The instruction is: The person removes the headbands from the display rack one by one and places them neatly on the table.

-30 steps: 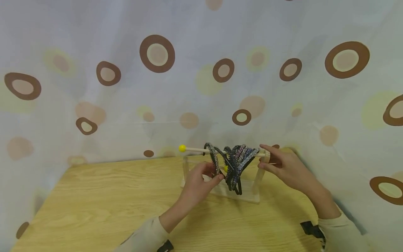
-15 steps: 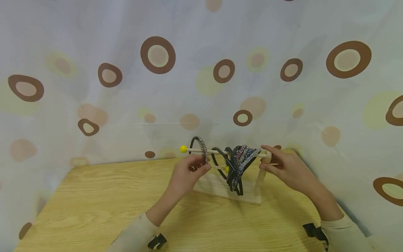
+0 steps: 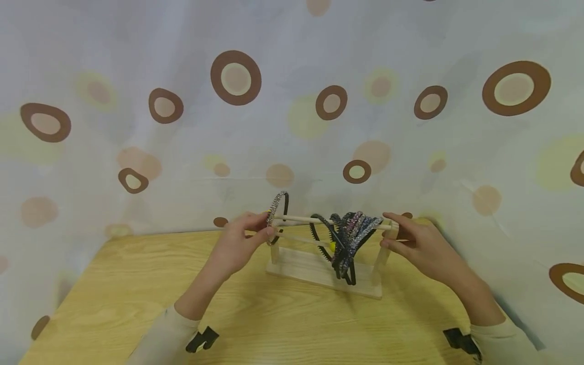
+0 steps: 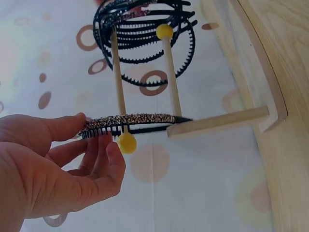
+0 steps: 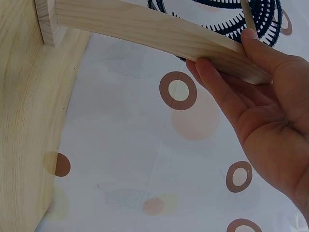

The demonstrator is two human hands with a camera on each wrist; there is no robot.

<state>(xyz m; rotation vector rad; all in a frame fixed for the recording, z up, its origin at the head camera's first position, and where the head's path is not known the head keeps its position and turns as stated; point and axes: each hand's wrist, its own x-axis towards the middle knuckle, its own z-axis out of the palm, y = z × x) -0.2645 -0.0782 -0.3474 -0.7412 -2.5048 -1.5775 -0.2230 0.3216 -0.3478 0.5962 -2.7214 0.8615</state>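
My left hand point(image 3: 239, 241) pinches a glittery toothed headband point(image 4: 135, 119) between thumb and fingers, at the left end of the upper rod point(image 4: 118, 77) of a wooden stand point(image 3: 301, 266). The rod's yellow ball point(image 4: 127, 143) shows just past the headband. Toward the right, several dark and sparkly headbands point(image 3: 353, 238) hang bunched on the rods; one plain black headband point(image 3: 315, 228) sits a little apart from them. My right hand point(image 3: 422, 248) holds the top of the stand's right upright point(image 5: 193, 41), thumb on one side and fingers on the other.
The stand rests on a wood-grain table point(image 3: 159, 284) near its back edge. Behind it hangs a pale curtain point(image 3: 191, 147) with brown ring patterns. A second yellow ball point(image 4: 164, 32) caps the lower rod.
My left hand has slid the glittery headband leftward along the upper rod, away from the bunch, to the rod's ball end. The right hand keeps its hold on the upright.
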